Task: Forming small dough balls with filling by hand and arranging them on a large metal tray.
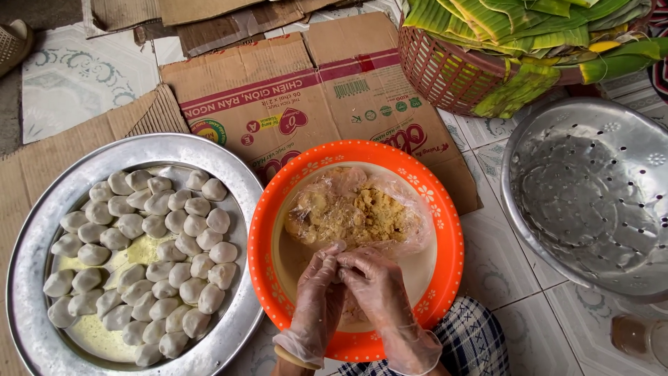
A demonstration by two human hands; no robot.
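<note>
Both my hands wear thin clear plastic gloves and meet over an orange bowl (445,230) with a white flower rim. My left hand (316,292) and my right hand (379,292) pinch together at the fingertips on the near edge of a clear plastic bag of yellow-brown filling (358,212) that lies in the bowl. To the left stands a round metal tray (42,230) holding several pale dough balls (160,244) on an oily yellow film.
A perforated metal colander (591,195) sits at the right. A red woven basket (445,69) of green banana leaves (529,28) stands at the back right. Flattened cardboard (299,90) lies on the tiled floor. A glass (643,338) is at the lower right.
</note>
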